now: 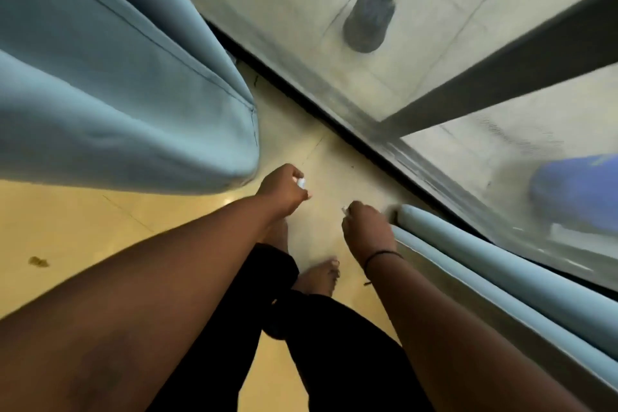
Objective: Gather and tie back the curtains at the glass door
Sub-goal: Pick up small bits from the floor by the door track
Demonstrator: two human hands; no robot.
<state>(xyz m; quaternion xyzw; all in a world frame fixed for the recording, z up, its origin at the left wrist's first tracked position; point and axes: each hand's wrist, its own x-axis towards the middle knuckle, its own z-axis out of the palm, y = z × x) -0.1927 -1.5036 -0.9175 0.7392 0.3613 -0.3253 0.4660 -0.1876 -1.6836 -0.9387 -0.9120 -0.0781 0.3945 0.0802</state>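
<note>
Left hand point(282, 189) pinching a small pale thing, right hand point(366, 227) curled, grip unclear, beside the right curtain point(501, 278) edge, left curtain point(117, 104) hanging apart, bare floor point(321, 160) between.

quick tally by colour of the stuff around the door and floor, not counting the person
light blue: 2, the left curtain and the right curtain
dark grey: 1, the pot-shaped thing beyond the glass
bright blue: 1, the blurred object beyond the glass
white: 1, the small item in the left hand
total: 5
</note>
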